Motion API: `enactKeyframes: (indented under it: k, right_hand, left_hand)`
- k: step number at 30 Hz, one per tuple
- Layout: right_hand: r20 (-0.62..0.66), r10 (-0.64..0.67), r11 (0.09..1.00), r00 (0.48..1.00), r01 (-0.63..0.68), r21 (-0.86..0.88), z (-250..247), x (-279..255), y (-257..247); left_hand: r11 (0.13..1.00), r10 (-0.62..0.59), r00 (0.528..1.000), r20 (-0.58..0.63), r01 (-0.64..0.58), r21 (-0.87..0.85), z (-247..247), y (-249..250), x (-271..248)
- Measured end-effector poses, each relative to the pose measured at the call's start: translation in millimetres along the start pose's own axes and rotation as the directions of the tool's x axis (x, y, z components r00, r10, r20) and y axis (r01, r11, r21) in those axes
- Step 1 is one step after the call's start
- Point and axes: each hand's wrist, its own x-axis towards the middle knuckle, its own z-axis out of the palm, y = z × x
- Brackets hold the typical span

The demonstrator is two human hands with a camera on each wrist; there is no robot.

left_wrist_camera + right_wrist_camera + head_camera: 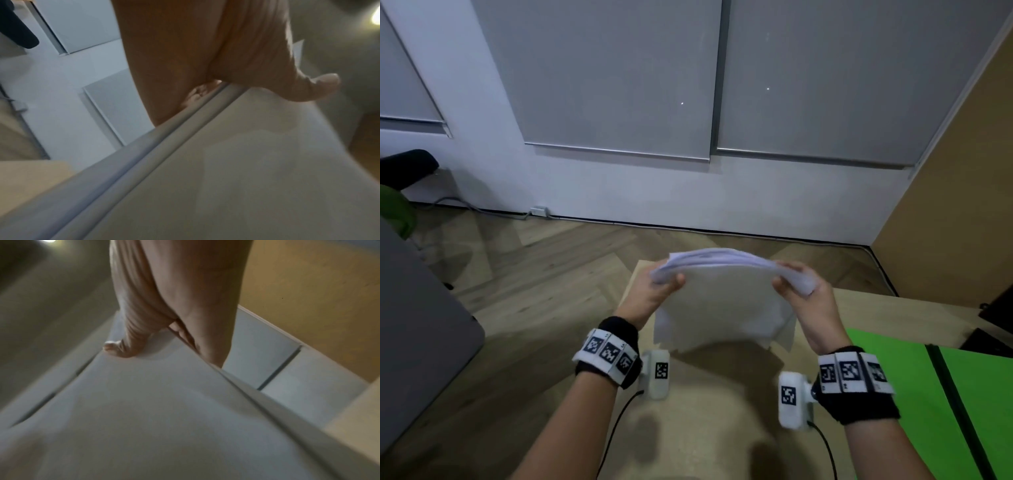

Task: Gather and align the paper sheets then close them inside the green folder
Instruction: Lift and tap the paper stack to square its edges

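Note:
A stack of white paper sheets [726,301] hangs upright above the wooden table [722,411], bowed at its top edge and with uneven lower corners. My left hand [659,286] pinches its upper left corner, thumb on the near face. My right hand [799,286] pinches the upper right corner the same way. In the left wrist view the thumb presses the paper stack [236,170] against the left hand [226,78]. The right wrist view shows my right hand [156,337] holding the sheets [154,410] likewise. The green folder [941,394] lies open on the table at the right.
A grey desk [417,325] stands at the left with a black chair behind it. A brown panel [962,205] rises at the right. Dark objects [996,322] sit at the table's far right edge. Wooden floor lies beyond the table.

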Motion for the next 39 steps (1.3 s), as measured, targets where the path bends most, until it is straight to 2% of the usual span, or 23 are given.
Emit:
enactKeyframes:
  k: [2, 4, 6, 8, 10, 12, 14, 16, 18, 19, 20, 21, 23, 26, 28, 30, 31, 35, 39]
  right_hand:
    - [-0.035, 0.091, 0.994, 0.995, -0.093, -0.062, 1, -4, 25]
    - [-0.05, 0.154, 0.985, 0.987, -0.157, -0.067, 0, -6, 36]
    - [-0.033, 0.189, 0.976, 0.981, -0.192, -0.1, 0, -5, 41]
    - [-0.078, 0.186, 0.963, 0.979, -0.197, -0.182, 4, -1, 42]
    - [-0.192, 0.172, 0.947, 0.966, -0.215, -0.237, 5, 9, 44]
    - [-0.244, 0.157, 0.939, 0.957, -0.221, -0.264, 0, 16, 49]
    - [-0.245, 0.143, 0.931, 0.959, -0.214, -0.297, -6, 19, 47]
    - [-0.205, 0.136, 0.923, 0.969, -0.199, -0.33, -5, 20, 36]
    - [-0.07, 0.079, 0.925, 0.994, -0.099, -0.367, 7, 20, 18]
    - [0.021, 0.034, 0.913, 0.999, -0.022, -0.407, 14, 19, 10]
    - [0.088, -0.004, 0.889, 0.996, 0.044, -0.456, 21, 18, 3]
    - [0.128, -0.033, 0.868, 0.991, 0.092, -0.488, 26, 18, -1]
    - [0.125, -0.031, 0.872, 0.992, 0.088, -0.481, 26, 19, -3]
    - [0.155, 0.072, 0.911, 0.985, -0.002, -0.412, 4, 16, 7]
    - [0.188, 0.158, 0.901, 0.969, -0.064, -0.428, -19, 11, 21]
    - [0.129, 0.195, 0.872, 0.972, -0.112, -0.476, -41, 4, 35]
    - [0.095, 0.198, 0.867, 0.976, -0.129, -0.481, -51, 2, 42]
    - [-0.021, 0.229, 0.918, 0.973, -0.223, -0.328, -70, -5, 56]
    - [0.108, 0.356, 0.929, 0.928, -0.339, -0.145, -58, -14, 63]
  left_hand:
    - [0.994, -0.111, 0.993, -0.028, 0.112, 0.004, 8, -16, 3]
    - [0.986, -0.162, 0.986, -0.047, 0.164, 0.031, 7, -19, 11]
    - [0.975, -0.21, 0.977, 0.028, 0.208, 0.072, 4, -16, 21]
    - [0.956, -0.259, 0.962, 0.087, 0.243, 0.162, 9, -8, 30]
    - [0.953, -0.203, 0.979, 0.024, 0.192, 0.236, 18, 6, 38]
    - [0.967, -0.084, 0.996, -0.031, 0.089, 0.24, 20, 21, 44]
    - [0.929, 0.037, 0.999, 0.021, -0.042, 0.366, 16, 40, 47]
    - [0.77, 0.087, 0.987, 0.132, -0.151, 0.619, 15, 54, 50]
    - [0.505, -0.011, 0.968, 0.25, -0.211, 0.837, 24, 73, 45]
    - [0.389, -0.086, 0.956, 0.281, -0.228, 0.893, 29, 79, 45]
    - [0.334, -0.147, 0.942, 0.303, -0.241, 0.911, 34, 83, 46]
    - [0.32, -0.207, 0.929, 0.307, -0.232, 0.918, 37, 85, 47]
    - [0.34, -0.253, 0.92, 0.299, -0.205, 0.918, 36, 87, 48]
    - [0.412, -0.224, 0.931, 0.288, -0.178, 0.894, 15, 86, 46]
    - [0.546, -0.187, 0.943, 0.274, -0.132, 0.827, -8, 81, 46]
    - [0.707, -0.154, 0.956, 0.251, -0.071, 0.704, -32, 80, 42]
    - [0.756, -0.141, 0.961, 0.238, -0.05, 0.653, -42, 78, 40]
    - [0.867, -0.144, 0.986, 0.088, 0.083, 0.492, -71, 67, 28]
    - [0.931, -0.194, 0.98, -0.049, 0.199, 0.307, -88, 50, 21]
